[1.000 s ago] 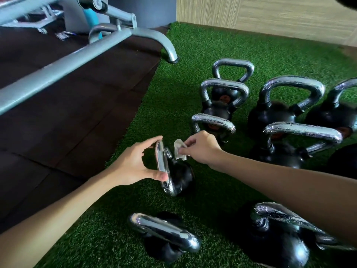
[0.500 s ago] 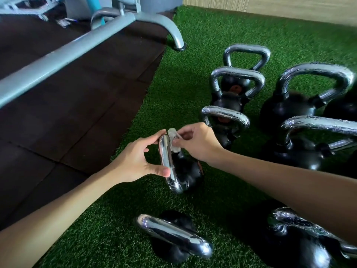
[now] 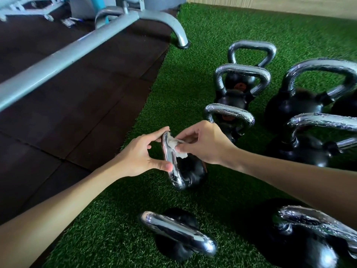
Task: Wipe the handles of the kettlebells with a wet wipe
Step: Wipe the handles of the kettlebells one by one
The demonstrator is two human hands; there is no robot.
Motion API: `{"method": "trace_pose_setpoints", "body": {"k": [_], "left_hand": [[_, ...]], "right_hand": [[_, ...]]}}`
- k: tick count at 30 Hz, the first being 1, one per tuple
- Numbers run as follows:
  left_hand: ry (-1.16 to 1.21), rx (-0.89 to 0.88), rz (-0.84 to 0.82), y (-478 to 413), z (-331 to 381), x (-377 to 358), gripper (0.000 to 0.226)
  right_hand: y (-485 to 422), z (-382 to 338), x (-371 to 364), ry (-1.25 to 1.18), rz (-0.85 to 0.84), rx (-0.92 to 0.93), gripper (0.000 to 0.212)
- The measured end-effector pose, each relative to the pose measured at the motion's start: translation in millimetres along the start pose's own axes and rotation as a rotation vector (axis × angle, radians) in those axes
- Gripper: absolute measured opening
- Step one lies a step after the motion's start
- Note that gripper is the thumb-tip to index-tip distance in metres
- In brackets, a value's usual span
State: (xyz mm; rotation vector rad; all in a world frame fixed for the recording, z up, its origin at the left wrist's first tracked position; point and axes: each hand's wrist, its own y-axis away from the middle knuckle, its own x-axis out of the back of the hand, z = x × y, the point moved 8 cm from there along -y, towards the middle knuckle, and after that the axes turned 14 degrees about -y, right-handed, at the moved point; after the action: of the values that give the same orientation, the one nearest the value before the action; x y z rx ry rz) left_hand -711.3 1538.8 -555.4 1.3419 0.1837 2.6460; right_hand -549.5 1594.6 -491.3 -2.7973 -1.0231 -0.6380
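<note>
Wet wipe (image 3: pixel 173 143) — pinched, on kettlebell handle (image 3: pixel 172 172)

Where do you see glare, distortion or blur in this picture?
Head view: strong glare on the chrome handle that the left hand holds; the wipe in the right hand looks washed out; the wide lens seems to bow the bar; the arms cast soft shadows on the turf.

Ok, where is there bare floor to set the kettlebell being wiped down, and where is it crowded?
Bare turf runs between the grey frame's foot and the far kettlebells. A second patch lies left of the nearest kettlebell, beside the dark rubber mat. Crowded: the right side, where large kettlebells stand close together, and around the held kettlebell.
</note>
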Motion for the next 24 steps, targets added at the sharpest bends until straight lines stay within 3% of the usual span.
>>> {"method": "trace_pose_setpoints", "body": {"k": [6, 16, 20, 24], "left_hand": [[0.041, -0.010, 0.020, 0, 2, 8, 0.140], [0.045, 0.003, 0.018, 5, -4, 8, 0.133], [0.059, -0.019, 0.004, 9, 0, 7, 0.134], [0.066, -0.020, 0.010, 10, 0, 5, 0.132]], "right_hand": [[38, 8, -19, -0.020, -0.221, -0.095, 0.011], [39, 17, -27, 0.105, -0.200, -0.072, 0.009], [31, 33, -37, 0.257, -0.279, -0.100, 0.011], [23, 28, -47, 0.354, -0.381, -0.072, 0.027]]}}
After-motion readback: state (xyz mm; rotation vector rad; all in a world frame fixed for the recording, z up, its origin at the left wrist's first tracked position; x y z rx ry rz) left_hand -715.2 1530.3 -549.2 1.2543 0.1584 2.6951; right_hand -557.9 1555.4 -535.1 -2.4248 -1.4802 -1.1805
